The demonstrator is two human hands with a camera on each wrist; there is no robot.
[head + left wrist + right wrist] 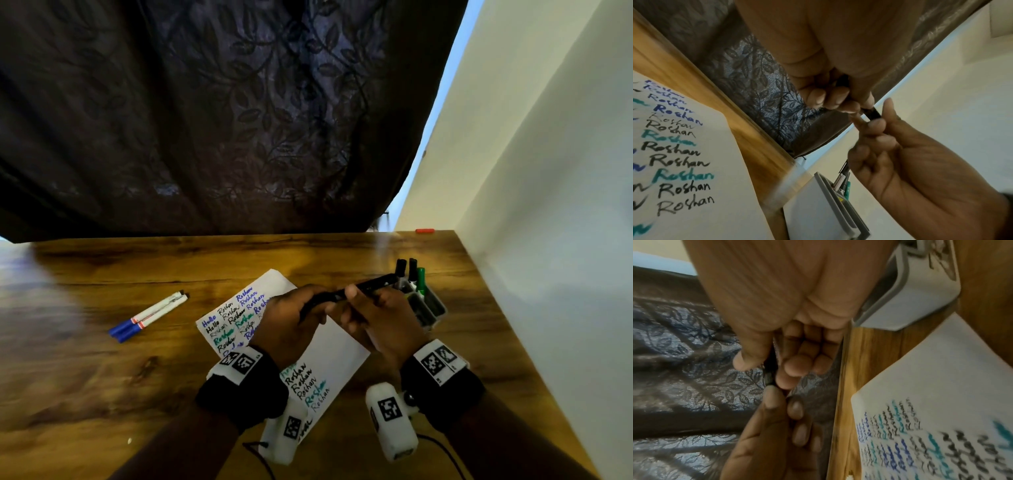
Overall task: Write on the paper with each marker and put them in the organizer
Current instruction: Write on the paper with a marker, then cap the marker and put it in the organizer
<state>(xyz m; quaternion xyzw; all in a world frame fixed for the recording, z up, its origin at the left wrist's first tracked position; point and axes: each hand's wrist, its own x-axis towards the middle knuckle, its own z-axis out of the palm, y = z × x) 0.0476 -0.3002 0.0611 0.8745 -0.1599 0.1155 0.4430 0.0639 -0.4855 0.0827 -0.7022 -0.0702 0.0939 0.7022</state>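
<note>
left hand (291, 322) gripped black marker (373, 284) | right hand (376, 318) pinched same marker above paper (335, 346) | organizer (428, 308) held three markers | two blue markers (147, 317) lay left

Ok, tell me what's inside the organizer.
The organizer holds two black-capped markers and a green one, upright at its far end. The right hand covers its left part.

setting: a home room, likely a study corner. evidence: wood-grain tabletop (102, 394) pushed into a corner of plain cream walls (548, 171); dark curtain (222, 120) with a leaf pattern hanging behind it; handwritten paper (335, 349), loose markers (147, 317), small desk organizer (432, 313).
</note>
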